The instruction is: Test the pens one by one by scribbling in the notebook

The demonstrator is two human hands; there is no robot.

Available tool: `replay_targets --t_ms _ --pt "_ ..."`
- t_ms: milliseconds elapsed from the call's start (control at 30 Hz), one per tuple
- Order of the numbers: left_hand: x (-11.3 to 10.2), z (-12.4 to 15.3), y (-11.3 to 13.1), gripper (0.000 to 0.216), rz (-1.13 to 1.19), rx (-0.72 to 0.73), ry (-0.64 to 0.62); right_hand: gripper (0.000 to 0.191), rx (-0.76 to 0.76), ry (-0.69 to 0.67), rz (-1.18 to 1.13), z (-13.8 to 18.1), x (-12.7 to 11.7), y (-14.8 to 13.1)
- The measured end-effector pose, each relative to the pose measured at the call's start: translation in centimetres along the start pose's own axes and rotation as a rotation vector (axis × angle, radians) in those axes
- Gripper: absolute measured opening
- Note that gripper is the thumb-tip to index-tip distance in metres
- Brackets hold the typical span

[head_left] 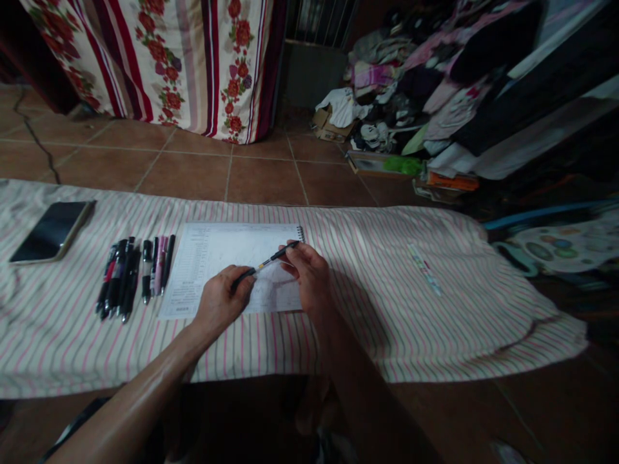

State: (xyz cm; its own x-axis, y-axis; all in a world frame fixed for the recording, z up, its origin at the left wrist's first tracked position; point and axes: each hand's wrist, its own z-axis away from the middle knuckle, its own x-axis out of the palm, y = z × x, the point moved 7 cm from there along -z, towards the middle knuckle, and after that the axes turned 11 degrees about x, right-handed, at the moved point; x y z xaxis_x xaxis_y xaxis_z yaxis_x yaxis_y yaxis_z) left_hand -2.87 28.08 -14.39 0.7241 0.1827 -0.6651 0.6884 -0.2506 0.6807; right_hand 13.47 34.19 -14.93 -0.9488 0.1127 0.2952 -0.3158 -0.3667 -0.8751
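Two bare hands at the centre of the scene, both closed on one black pen [269, 260] above an open spiral notebook [227, 254]. Left hand [220, 304] at the near left of the page, fingers curled around the dark lower end of the barrel. Right hand [309, 274] just to the right, fingertips pinched on the upper barrel close to its far end. Black pen slanted from near left up to far right and lifted clear of the paper, with a pale metallic band at mid-length between the two grips. Spiral notebook flat on a striped cloth [387, 290], wire binding at the far right corner, page printed with a faint table; text too small to read. Left of the notebook, several spare pens [129, 278] in a tight row, side by side and parallel, mostly black, one pink-violet, one with red trim. Farther left, well apart from that row, a smartphone [51, 231] face up on the same cloth, screen dark. Right of the hands, well apart, a narrow pale strip [424, 268] with coloured marks on the cloth; kind unclear. Beyond the cloth, brown tiled floor [261, 177]. At far left, a hanging floral fabric [184, 58] with red blooms and stripes. At far right, a heap of clothes [411, 84] beside a small cardboard box [325, 125].
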Motion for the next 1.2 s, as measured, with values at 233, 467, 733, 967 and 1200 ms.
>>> replay_targets --t_ms 233,467,733,967,1200 --pt "0.03 0.05 -0.04 0.025 0.009 -0.003 -0.003 0.026 -0.022 -0.006 -0.016 -0.04 -0.06 0.00" --pt "-0.02 -0.02 0.06 0.024 0.014 -0.005 -0.011 0.030 -0.033 -0.011 0.021 -0.10 -0.11 -0.02" --pt "0.04 0.05 -0.02 0.024 0.030 0.007 -0.001 0.031 -0.026 -0.033 0.045 -0.10 0.00 0.02" --pt "-0.01 0.01 0.06 0.024 0.034 0.012 0.002 0.030 -0.023 -0.049 0.043 -0.09 0.30 0.20" --pt "0.06 0.01 0.00 0.023 0.035 -0.007 -0.011 0.031 -0.025 -0.064 0.069 0.12 0.50 0.19"
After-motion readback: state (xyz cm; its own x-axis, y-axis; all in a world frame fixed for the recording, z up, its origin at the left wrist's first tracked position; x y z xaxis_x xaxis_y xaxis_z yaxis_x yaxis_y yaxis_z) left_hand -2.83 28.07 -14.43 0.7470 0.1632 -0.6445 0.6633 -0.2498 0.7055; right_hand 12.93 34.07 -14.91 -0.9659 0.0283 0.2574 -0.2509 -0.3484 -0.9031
